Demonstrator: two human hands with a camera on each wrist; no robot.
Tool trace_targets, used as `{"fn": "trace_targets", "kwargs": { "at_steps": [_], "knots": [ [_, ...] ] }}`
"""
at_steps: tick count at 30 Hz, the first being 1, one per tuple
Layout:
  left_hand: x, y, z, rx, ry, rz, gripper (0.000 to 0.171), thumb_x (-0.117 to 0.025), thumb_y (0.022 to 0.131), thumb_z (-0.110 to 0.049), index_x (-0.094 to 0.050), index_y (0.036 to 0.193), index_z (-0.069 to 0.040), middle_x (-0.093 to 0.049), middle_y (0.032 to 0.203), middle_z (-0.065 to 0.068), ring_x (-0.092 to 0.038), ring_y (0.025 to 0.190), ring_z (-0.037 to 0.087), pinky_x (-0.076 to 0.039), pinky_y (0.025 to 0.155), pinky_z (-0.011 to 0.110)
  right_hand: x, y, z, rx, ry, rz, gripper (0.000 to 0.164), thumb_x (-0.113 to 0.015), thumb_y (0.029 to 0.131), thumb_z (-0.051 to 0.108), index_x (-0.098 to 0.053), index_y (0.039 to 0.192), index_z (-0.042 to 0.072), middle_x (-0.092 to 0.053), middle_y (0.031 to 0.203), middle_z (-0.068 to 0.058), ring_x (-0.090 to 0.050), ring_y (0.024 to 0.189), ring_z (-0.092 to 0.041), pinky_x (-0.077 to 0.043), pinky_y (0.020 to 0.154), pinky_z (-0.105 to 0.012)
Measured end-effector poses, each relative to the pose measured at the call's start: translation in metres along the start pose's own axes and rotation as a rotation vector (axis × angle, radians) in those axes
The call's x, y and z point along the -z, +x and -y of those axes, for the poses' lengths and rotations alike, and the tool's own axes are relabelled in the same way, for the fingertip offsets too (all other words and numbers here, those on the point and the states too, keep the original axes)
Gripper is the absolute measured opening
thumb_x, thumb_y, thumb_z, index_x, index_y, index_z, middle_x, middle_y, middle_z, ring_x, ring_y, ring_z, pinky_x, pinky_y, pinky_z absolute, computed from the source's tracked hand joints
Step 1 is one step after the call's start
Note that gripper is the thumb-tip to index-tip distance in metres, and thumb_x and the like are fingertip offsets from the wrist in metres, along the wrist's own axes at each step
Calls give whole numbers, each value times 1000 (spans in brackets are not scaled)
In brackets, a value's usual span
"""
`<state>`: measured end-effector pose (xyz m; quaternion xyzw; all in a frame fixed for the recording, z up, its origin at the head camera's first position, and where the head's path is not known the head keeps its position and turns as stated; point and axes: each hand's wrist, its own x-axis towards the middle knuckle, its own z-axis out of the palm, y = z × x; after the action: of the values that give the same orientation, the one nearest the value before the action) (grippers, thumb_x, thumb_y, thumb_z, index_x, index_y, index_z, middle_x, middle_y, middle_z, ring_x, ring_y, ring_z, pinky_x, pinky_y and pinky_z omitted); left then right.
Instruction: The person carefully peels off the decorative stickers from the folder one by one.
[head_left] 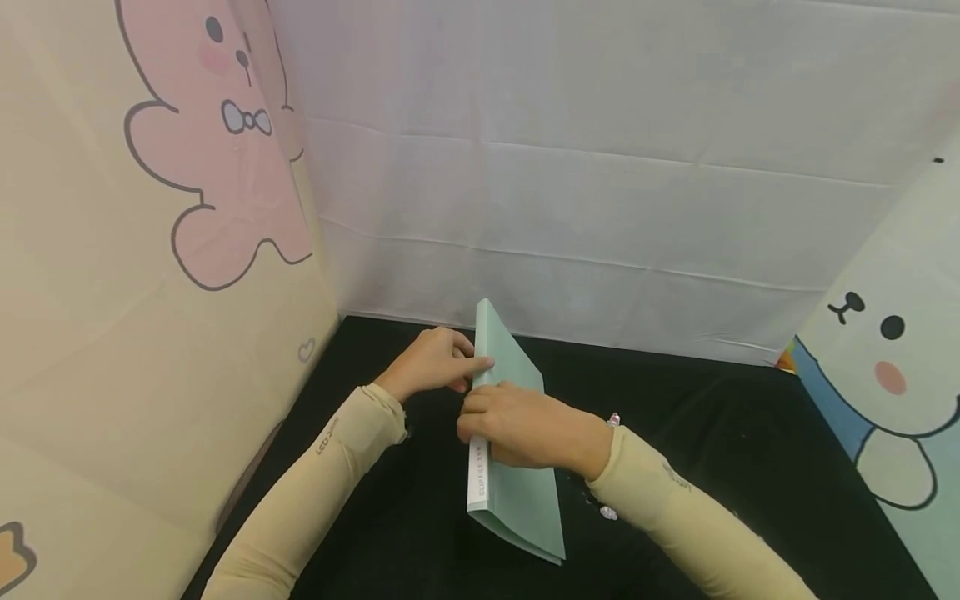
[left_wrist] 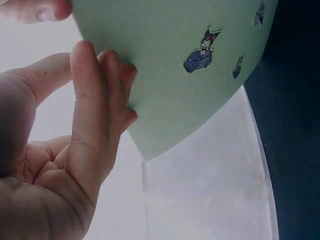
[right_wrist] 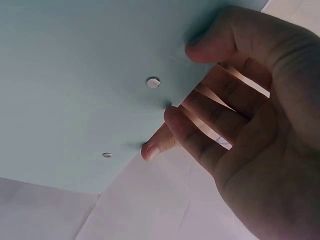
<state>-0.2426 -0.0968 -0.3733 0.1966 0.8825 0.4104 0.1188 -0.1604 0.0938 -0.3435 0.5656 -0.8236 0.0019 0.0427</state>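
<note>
A pale green clip file [head_left: 525, 504] stands on its edge in front of me, spine toward the left, with a white label [head_left: 478, 479] low on the spine. My right hand [head_left: 528, 423] grips it at mid-spine, thumb against the right cover and fingers curled over the spine. Higher up, my left hand [head_left: 433, 363] holds the spine edge, its thumb on the spine and its other fingers against the left cover. Cartoon stickers [left_wrist: 199, 60] dot that cover in the left wrist view. Round metal rivets [right_wrist: 153, 82] show on the other cover in the right wrist view.
Black cloth [head_left: 675, 433] covers the table under the file. A white fabric wall [head_left: 600, 192] rises behind it, and printed cartoon panels stand at the left [head_left: 90, 333] and right [head_left: 900, 275].
</note>
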Motion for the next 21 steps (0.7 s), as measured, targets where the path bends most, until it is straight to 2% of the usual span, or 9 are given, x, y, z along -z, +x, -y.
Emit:
{"fn": "trace_targets", "kwargs": {
  "at_steps": [4,9,12,15,21],
  "knots": [
    [0,0,1,-22,-52,-11,48,-72,93,-40,-67,118,1,-72,78,-1,-70,64,17,-57,67,34,4,-5,-4,5,21,-15,26,-77,84,6,-68,105,18,-65,108,7,-56,106,-12,-48,86,-32],
    [-5,-2,10,-71,-146,-25,41,-69,96,-37,-68,115,0,-72,81,2,-70,65,19,-58,65,39,7,-11,-10,37,60,-61,26,-78,82,1,-69,104,14,-64,105,4,-58,101,-13,-48,87,-28],
    [-14,-2,19,-88,-217,-19,40,-65,99,-38,-68,113,0,-72,82,5,-70,66,21,-58,66,42,8,-16,-13,45,89,-90,26,-77,81,-3,-69,102,10,-64,104,2,-59,98,-13,-49,85,-26],
    [-24,-3,27,-81,-286,-7,47,-60,101,-43,-68,114,1,-72,84,6,-71,68,23,-59,67,42,10,-19,-14,50,112,-108,26,-75,81,-6,-69,102,9,-64,104,0,-60,97,-14,-50,84,-25],
    [-42,-8,40,-62,-360,16,43,-56,103,-41,-69,113,-1,-72,87,8,-71,71,25,-58,70,46,15,-25,-16,47,91,-134,26,-74,82,-7,-68,102,8,-62,104,-2,-59,96,-15,-49,83,-25]
  ]
}}
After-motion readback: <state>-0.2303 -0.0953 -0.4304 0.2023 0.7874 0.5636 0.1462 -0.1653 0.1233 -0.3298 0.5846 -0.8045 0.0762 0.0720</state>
